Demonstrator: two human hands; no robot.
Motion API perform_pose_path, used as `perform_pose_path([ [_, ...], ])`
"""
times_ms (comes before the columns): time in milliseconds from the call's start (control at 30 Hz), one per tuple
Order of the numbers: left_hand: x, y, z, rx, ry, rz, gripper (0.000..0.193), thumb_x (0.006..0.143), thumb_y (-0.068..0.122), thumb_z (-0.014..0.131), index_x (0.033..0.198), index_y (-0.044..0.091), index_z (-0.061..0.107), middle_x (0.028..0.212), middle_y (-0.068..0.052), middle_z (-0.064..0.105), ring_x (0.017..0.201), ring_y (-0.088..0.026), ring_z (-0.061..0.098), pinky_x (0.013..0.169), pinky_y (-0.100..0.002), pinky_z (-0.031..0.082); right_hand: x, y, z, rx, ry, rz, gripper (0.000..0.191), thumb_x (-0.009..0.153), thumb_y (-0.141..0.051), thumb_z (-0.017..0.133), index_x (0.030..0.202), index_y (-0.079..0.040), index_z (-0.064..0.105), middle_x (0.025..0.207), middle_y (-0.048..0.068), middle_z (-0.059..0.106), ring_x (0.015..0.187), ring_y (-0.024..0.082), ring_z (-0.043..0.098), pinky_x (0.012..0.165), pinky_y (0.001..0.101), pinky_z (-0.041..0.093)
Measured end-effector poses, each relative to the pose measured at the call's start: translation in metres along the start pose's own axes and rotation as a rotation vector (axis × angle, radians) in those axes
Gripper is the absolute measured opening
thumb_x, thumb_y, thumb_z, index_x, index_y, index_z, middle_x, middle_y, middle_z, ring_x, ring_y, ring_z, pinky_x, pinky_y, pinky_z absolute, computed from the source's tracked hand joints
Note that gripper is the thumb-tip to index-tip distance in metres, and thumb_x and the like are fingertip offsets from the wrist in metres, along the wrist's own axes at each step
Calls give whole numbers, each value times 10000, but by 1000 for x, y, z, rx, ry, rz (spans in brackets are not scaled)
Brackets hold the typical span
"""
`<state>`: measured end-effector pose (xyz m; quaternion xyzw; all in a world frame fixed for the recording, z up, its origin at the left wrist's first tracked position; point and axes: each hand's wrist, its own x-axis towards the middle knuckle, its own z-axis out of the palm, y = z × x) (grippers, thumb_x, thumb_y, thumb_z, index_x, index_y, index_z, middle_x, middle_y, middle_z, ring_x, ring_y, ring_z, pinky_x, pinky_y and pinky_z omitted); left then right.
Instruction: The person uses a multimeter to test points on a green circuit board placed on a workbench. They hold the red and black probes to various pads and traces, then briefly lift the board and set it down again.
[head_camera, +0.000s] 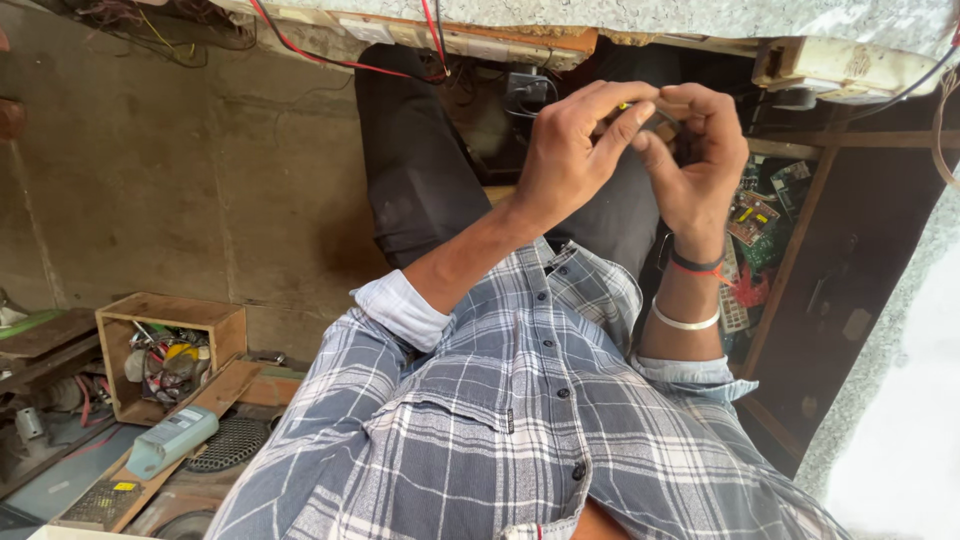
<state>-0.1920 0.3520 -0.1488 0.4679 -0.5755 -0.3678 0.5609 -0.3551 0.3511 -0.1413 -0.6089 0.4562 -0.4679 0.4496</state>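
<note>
My left hand (575, 150) and my right hand (700, 155) are raised together in front of my lap, above my dark trousers (420, 170). Their fingertips pinch a small dark part (660, 118) with a bit of yellow showing at the top; most of it is hidden behind the fingers. My right wrist wears a black band and a silver bangle. Both sleeves of my grey checked shirt (520, 400) are rolled up.
A wooden box (170, 350) of wire coils and parts sits at the lower left, with a pale blue device (170, 440) on a plank beside it. Green circuit boards (765, 215) lie at the right under a wooden bench. Red and black wires (330, 55) run along the bench edge.
</note>
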Motion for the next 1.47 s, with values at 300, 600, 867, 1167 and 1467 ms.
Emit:
perform_pose_path([
  [300, 7, 2, 0, -71, -75, -61, 281, 1033, 242, 700, 1253, 68, 706, 848, -29, 701, 661, -82, 584, 590, -257, 476, 0, 28, -7, -34, 87, -125, 234, 1049, -25, 827, 1168, 19, 630, 936, 21, 641, 778, 44, 537, 695, 176, 444],
  [600, 26, -24, -86, -266, 230, -16, 215, 1133, 226, 636, 1207, 33, 695, 856, -11, 675, 702, -61, 585, 614, -231, 488, 5, 32, -17, 297, 212, -38, 217, 1150, -167, 704, 1284, -18, 620, 994, 55, 665, 815, 103, 632, 645, 217, 484],
  [867, 11, -33, -137, 237, 267, 71, 145, 1065, 110, 713, 1182, 33, 675, 989, -29, 644, 754, -111, 639, 629, -239, 480, 14, 35, -8, 473, 189, -34, 145, 1198, -180, 585, 1289, -78, 535, 1083, 69, 644, 948, 123, 632, 810, 236, 485],
  [1167, 31, -68, -149, 630, 230, -58, 258, 961, 209, 806, 844, 35, 655, 760, -120, 692, 685, -255, 686, 645, -407, 505, 41, 64, -10, 372, 168, -93, 176, 1201, -166, 653, 1274, -37, 558, 1065, 74, 622, 901, 142, 568, 768, 269, 464],
  [1467, 59, -78, -170, 461, 197, 168, 361, 947, 362, 730, 1196, 106, 671, 1147, -87, 700, 1089, -235, 684, 944, -404, 568, 180, 62, 37, 72, 106, -396, 182, 1143, -96, 638, 1307, -22, 607, 1258, 154, 631, 1154, 236, 596, 1018, 420, 538],
])
